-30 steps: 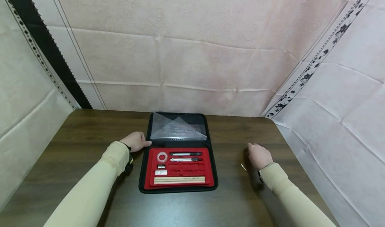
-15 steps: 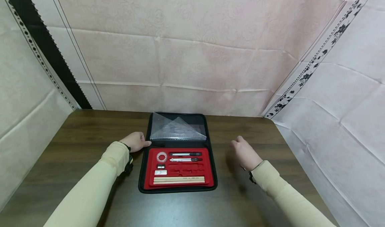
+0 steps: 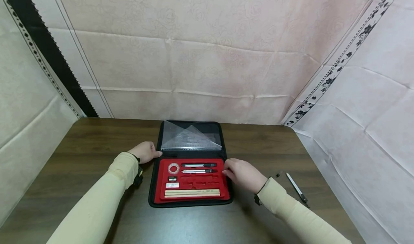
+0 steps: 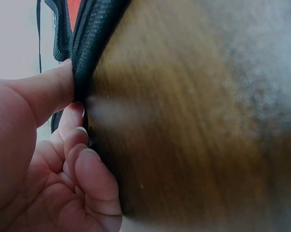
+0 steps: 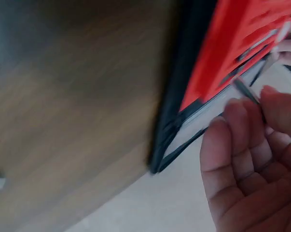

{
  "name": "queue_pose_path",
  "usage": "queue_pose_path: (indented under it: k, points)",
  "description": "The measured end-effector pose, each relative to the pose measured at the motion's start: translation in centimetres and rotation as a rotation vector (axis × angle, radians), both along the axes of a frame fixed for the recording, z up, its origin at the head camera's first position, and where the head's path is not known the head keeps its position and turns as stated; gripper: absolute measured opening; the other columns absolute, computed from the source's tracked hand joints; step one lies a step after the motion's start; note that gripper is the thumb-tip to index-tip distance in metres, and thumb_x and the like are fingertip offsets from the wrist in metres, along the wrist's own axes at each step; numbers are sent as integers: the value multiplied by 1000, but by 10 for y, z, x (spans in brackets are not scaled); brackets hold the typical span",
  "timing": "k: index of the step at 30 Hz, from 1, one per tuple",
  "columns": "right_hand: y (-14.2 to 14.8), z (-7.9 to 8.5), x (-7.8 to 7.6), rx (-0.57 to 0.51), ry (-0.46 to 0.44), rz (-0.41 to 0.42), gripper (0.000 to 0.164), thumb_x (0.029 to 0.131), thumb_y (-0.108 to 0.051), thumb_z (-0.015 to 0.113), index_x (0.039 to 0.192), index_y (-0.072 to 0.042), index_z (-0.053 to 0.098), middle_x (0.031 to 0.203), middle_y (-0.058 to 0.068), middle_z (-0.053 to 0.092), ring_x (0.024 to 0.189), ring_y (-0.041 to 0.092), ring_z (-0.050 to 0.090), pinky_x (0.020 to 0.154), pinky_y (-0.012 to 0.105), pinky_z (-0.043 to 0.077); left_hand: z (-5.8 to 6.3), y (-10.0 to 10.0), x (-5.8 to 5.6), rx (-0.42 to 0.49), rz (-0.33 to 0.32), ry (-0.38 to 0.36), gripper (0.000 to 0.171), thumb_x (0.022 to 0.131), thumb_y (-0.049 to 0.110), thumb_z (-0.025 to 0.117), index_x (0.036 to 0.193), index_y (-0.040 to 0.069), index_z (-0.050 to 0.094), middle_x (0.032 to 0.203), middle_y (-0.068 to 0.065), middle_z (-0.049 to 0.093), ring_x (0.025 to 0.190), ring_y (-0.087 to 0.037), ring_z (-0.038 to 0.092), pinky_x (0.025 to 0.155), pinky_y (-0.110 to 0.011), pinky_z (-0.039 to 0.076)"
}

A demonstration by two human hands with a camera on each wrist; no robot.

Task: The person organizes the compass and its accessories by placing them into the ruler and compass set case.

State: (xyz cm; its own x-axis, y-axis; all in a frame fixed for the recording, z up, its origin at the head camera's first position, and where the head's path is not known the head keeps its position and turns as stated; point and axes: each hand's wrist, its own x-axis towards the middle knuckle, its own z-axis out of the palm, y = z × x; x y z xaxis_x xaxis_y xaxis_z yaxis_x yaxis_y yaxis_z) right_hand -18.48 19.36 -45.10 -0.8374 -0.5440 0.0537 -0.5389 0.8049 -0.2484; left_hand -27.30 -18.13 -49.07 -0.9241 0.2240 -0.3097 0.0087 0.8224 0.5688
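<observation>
"Where do we see the case (image 3: pixel 191 205)?"
"Unfolded, lower centre of the head view; the left hand (image 3: pixel 144 152) pinches its left edge."
"And the right hand (image 3: pixel 244 174)?"
"By its right edge, fingers pinching a slim object (image 5: pixel 246 90), blurred, perhaps metal."

A screened-off table space is formed: a wooden table (image 3: pixel 84 150) is closed in on three sides by creased pale cloths (image 3: pixel 194 64); the room behind is hidden.
</observation>
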Motion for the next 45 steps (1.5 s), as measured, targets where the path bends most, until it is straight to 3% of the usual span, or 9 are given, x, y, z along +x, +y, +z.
queue_pose_path:
  k: [5, 9, 20, 35, 45]
  points:
    - [-20, -5, 6, -17, -39, 73, 12, 88, -17, 72, 96, -19, 63, 88, -9, 60, 74, 4, 53, 71, 24, 51, -1, 0, 0, 5, 1, 3, 33, 95, 34, 62, 81, 6, 52, 69, -7, 52, 66, -21, 49, 59, -32, 39]
    - [-38, -11, 10, -14, -44, 146, 9, 90, -18, 70, 93, -21, 63, 87, -12, 60, 75, 3, 53, 73, 23, 49, -1, 0, 0, 4, -1, 7, 32, 95, 33, 61, 81, 6, 52, 69, -7, 51, 66, -21, 49, 59, -32, 39]
    - [-60, -23, 10, 20, 90, 314, 11, 89, -26, 72, 98, -20, 69, 93, -11, 65, 84, 2, 57, 82, 20, 47, 2, 1, 1, 3, 4, 5, 32, 95, 33, 61, 82, 6, 52, 69, -7, 52, 66, -21, 49, 59, -32, 39]
    - [-52, -29, 11, 85, 221, 394, 21, 87, -28, 74, 106, -20, 75, 88, -6, 62, 78, 4, 54, 74, 15, 46, 1, -1, 0, 6, -2, 13, 32, 95, 34, 61, 82, 6, 52, 69, -7, 51, 65, -20, 49, 58, -32, 39]
    - [-38, -30, 17, 57, 118, 317, 33, 89, -37, 70, 119, -23, 71, 96, -5, 55, 84, 5, 45, 67, 15, 42, -1, 1, 1, 10, -3, 17, 32, 96, 33, 60, 83, 5, 51, 70, -7, 51, 66, -21, 49, 58, -32, 39]
